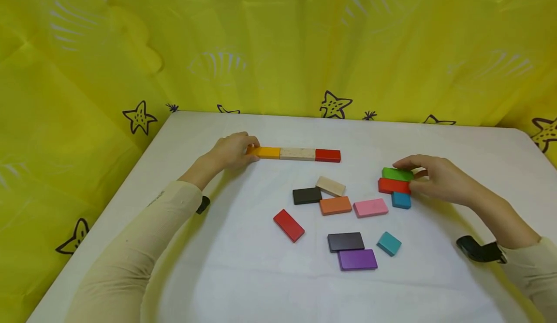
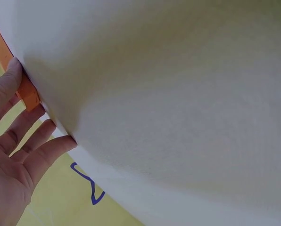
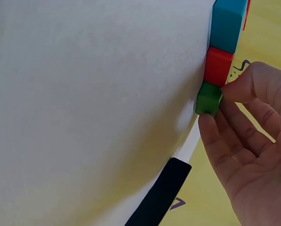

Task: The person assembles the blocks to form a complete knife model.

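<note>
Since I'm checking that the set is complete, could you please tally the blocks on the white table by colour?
Red blocks: 3
Plain wood blocks: 2
Orange or yellow-orange blocks: 2
Black or dark grey blocks: 2
Blue or teal blocks: 2
Green block: 1
Pink block: 1
Purple block: 1
Total: 14

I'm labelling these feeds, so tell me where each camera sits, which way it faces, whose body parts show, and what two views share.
Head: worn on the head, facing forward and down over the white table; the left hand, right hand and sleeves show.
Left wrist: facing along the tabletop, with the orange block at one edge; only the left hand shows.
Right wrist: facing the green block, red block and blue block; only the right hand shows.
Shared: head and right wrist both show those three blocks and the right hand.
</note>
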